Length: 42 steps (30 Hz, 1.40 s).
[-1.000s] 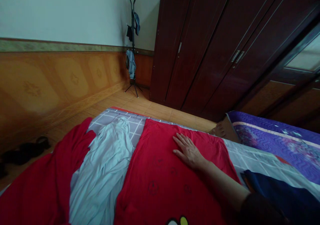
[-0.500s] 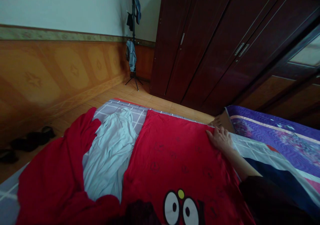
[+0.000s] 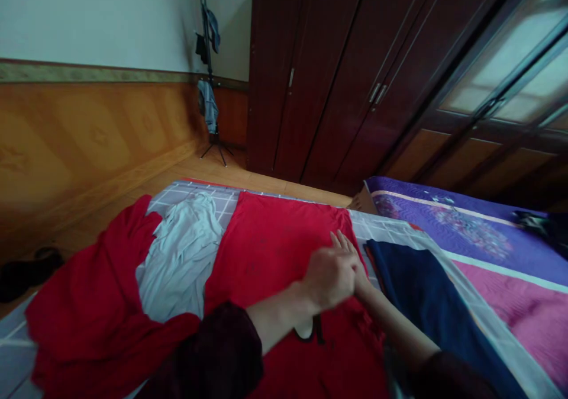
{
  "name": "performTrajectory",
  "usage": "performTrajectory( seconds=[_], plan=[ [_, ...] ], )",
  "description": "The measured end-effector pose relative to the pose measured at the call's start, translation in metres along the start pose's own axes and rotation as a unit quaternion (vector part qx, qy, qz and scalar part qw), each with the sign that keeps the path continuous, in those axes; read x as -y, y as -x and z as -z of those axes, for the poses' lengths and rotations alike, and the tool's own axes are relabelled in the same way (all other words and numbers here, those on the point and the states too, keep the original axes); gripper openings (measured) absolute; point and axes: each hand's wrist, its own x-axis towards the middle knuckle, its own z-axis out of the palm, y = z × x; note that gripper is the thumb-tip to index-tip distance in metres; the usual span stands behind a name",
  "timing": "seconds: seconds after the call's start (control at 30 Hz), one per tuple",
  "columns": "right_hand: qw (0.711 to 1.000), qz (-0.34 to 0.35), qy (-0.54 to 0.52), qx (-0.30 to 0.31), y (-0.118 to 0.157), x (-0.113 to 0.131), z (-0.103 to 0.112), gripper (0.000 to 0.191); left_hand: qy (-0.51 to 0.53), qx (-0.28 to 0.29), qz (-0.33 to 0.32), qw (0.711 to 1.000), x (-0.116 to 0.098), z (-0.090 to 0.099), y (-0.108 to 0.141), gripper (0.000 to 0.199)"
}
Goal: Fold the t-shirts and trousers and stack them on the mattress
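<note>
A red shirt [image 3: 275, 227] with printed cartoon eyes lies spread on the grey checked bedding. My left hand [image 3: 331, 274] reaches across it with curled fingers, slightly blurred; whatever it may grip is hidden. Just behind, my right hand [image 3: 344, 245] stretches its fingers out over the shirt's right side. The left hand partly covers the right one, and the two overlap in view. Bunched fabric shows along the shirt's right edge, below my hands. The forearms hide much of the print.
Left of the shirt are a crumpled pale garment [image 3: 181, 257] and a heaped red cloth [image 3: 97, 292]. Folded dark blue clothing [image 3: 421, 286] lies to the right. Beyond are a purple patterned bed [image 3: 412, 203], a dark wardrobe [image 3: 328, 79] and a coat stand [image 3: 210, 67].
My left hand has come into view and crossed to the shirt's right side. My right hand has moved from the far right corner back toward me. The view has swung right.
</note>
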Motion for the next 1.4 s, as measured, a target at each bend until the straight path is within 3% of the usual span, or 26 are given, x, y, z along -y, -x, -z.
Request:
performTrajectory(
  seconds=[0.13, 0.27, 0.33, 0.4, 0.57, 0.63, 0.7, 0.87, 0.93, 1.07, 1.13, 1.27, 1.4],
  plan=[
    [0.999, -0.005, 0.0, 0.045, -0.002, 0.007, -0.006, 0.064, -0.047, 0.015, 0.155, 0.987, 0.084, 0.005, -0.011, 0.052],
    [0.991, -0.123, 0.015, 0.05, -0.004, -0.021, -0.001, 0.071, -0.087, 0.087, 0.285, 0.951, 0.175, 0.01, 0.032, 0.076],
    [0.982, -0.18, 0.024, 0.043, -0.007, -0.035, 0.005, 0.074, -0.108, 0.097, 0.334, 0.931, 0.206, 0.015, 0.053, 0.079],
    [0.981, -0.189, 0.025, 0.04, -0.013, -0.034, 0.008, 0.075, -0.128, 0.092, 0.348, 0.924, 0.22, 0.017, 0.063, 0.079],
    [0.996, -0.069, -0.003, 0.061, -0.045, 0.01, -0.004, 0.073, -0.144, 0.076, 0.29, 0.943, 0.214, -0.003, 0.053, 0.071],
    [0.996, -0.041, -0.013, 0.077, -0.058, 0.014, -0.009, 0.072, -0.147, 0.074, 0.286, 0.944, 0.21, -0.014, 0.05, 0.071],
    [0.995, -0.059, -0.012, 0.083, -0.068, -0.001, -0.009, 0.071, -0.152, 0.066, 0.291, 0.942, 0.21, -0.021, 0.051, 0.072],
    [0.978, -0.199, 0.016, 0.061, -0.082, -0.058, 0.003, 0.069, -0.162, 0.046, 0.295, 0.941, 0.213, -0.025, 0.055, 0.072],
    [0.978, -0.198, 0.02, 0.058, -0.088, -0.062, 0.003, 0.069, -0.164, 0.041, 0.294, 0.941, 0.213, -0.025, 0.055, 0.072],
    [0.989, -0.122, 0.012, 0.079, -0.1, -0.047, -0.002, 0.065, -0.165, 0.038, 0.292, 0.941, 0.213, -0.026, 0.055, 0.072],
    [0.989, -0.126, 0.013, 0.082, -0.103, -0.046, 0.002, 0.063, -0.165, 0.04, 0.292, 0.941, 0.213, -0.026, 0.055, 0.072],
    [0.984, -0.162, 0.031, 0.06, -0.091, -0.047, 0.023, 0.065, -0.163, 0.044, 0.293, 0.941, 0.215, -0.026, 0.056, 0.071],
    [0.996, -0.063, 0.028, 0.062, -0.036, -0.008, 0.028, 0.069, -0.161, 0.04, 0.29, 0.943, 0.214, -0.025, 0.057, 0.072]
  ],
)
